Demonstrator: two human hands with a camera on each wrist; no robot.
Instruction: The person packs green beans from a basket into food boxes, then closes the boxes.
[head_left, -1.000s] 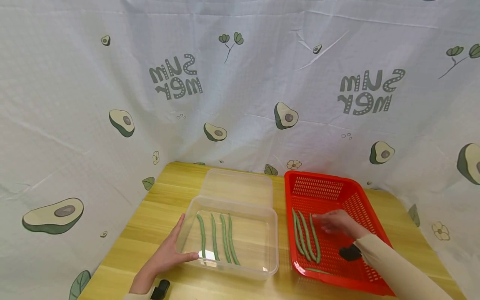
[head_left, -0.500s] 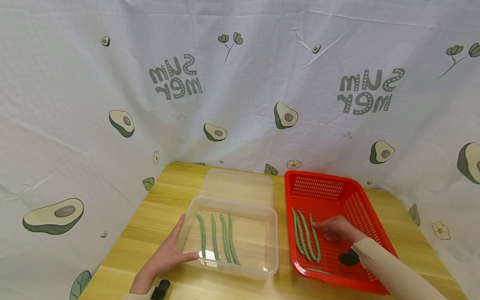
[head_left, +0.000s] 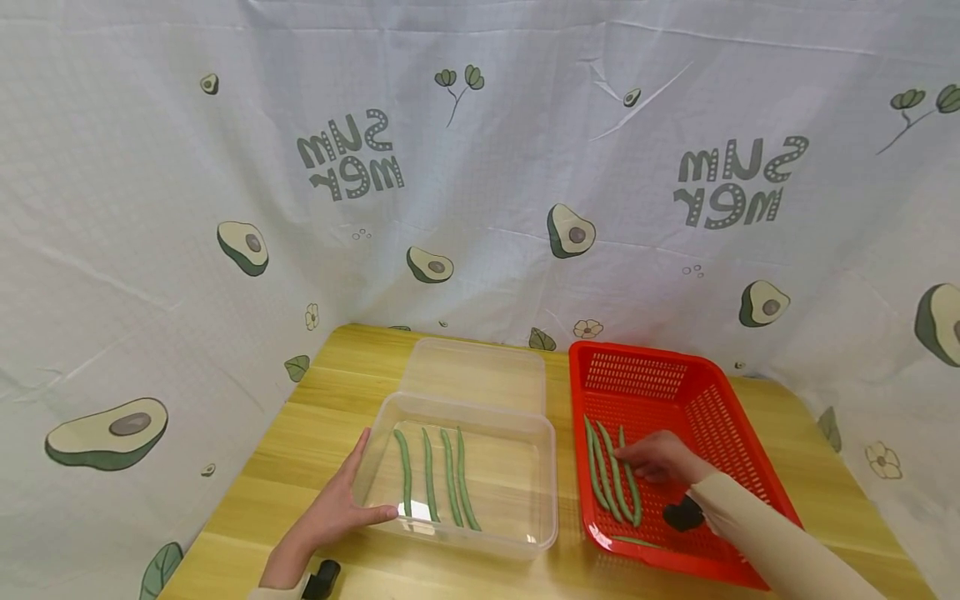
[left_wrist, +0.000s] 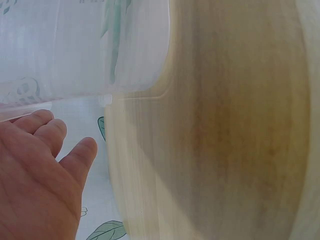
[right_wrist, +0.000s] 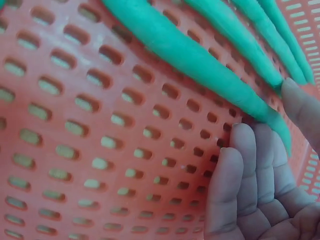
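Observation:
My left hand (head_left: 337, 504) is spread at the left corner of a clear plastic box (head_left: 517, 542), thumb along its front and fingers along its left side. Several green beans lie side by side in the box. In the left wrist view the hand's fingers (left_wrist: 75, 160) are near the box wall. My right hand (head_left: 660, 457) reaches into a red basket (head_left: 750, 442) at the rightmost upright green bean (head_left: 632, 492). In the right wrist view that green bean (right_wrist: 200, 70) passes between the thumb and the straight fingers (right_wrist: 247, 150), fingertips right at its edge.
Behind the box lies a clear flat lid (head_left: 480, 367). Further green beans (head_left: 596, 467) line the basket's left side, and one green bean (head_left: 636, 542) lies along its front. A patterned cloth (head_left: 480, 167) hangs behind the wooden table (head_left: 300, 433).
My right hand has shifted left within the basket, from beside the rightmost upright bean to over it, thumb crossing it. My left hand and the box stay put.

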